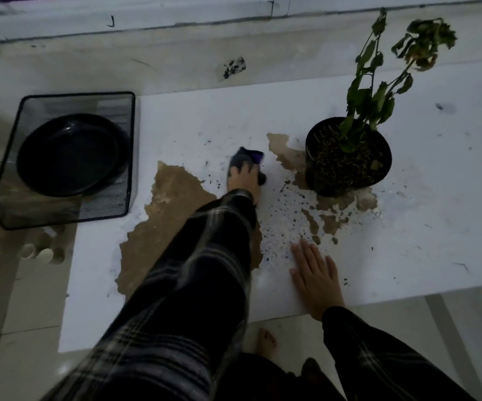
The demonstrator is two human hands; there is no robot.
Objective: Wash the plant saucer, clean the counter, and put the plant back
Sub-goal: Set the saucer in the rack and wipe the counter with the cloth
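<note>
Left hand (244,176): reaches far over the counter (407,241); its grip is grasping a dark cloth (247,159) with a purple part and presses it on the surface, near the centre.
Right hand (316,277): lies flat on the counter at 5 o'clock from the cloth, fingers straight and spread; the grip is released and holds nothing.
Counter: white, with brown patches where the top layer is torn, and many dark soil specks (283,218) between the two hands.
Plant pot (346,160): black, upright, at 3 o'clock from the cloth, directly on the counter; the plant (378,82) in it has drooping, wilted leaves.
Plant saucer (72,153): black and round, tilted inside a black wire mesh basket (60,209), at 9 o'clock from the cloth, beside the counter's left edge.
Sleeves: dark plaid on both arms.
Floor: pale tiles; a bare foot (268,341) shows below the counter edge at 6 o'clock.
</note>
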